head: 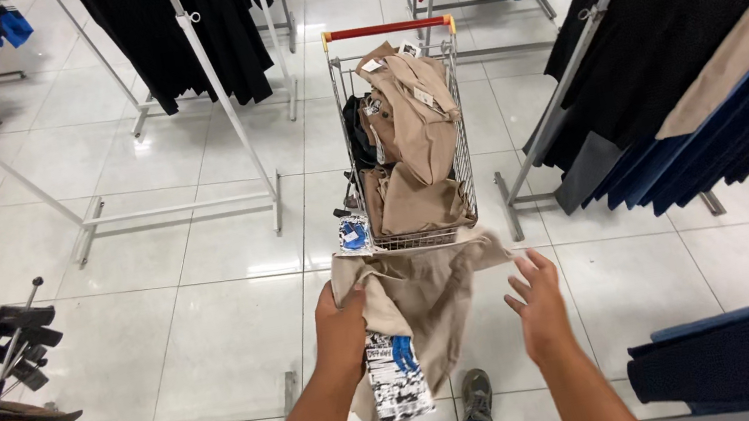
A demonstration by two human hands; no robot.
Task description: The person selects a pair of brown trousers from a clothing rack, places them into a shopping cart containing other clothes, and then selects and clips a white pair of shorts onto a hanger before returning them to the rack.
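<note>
Hanging from the beige garment (430,298) is a white-and-blue printed tag (396,375), another sits at the wire cart (461,165)'s near left corner. Left hand (342,333) grips the crumpled garment before the cart; right hand (537,299) is open beside it.

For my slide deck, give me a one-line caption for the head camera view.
Left hand grips tan trousers with a paper tag, right hand open beside them, before a wire cart of clothes.

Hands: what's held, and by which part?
Left hand grips the beige garment by its upper left edge, near the hanging tag. Right hand is open, holding nothing.
</note>
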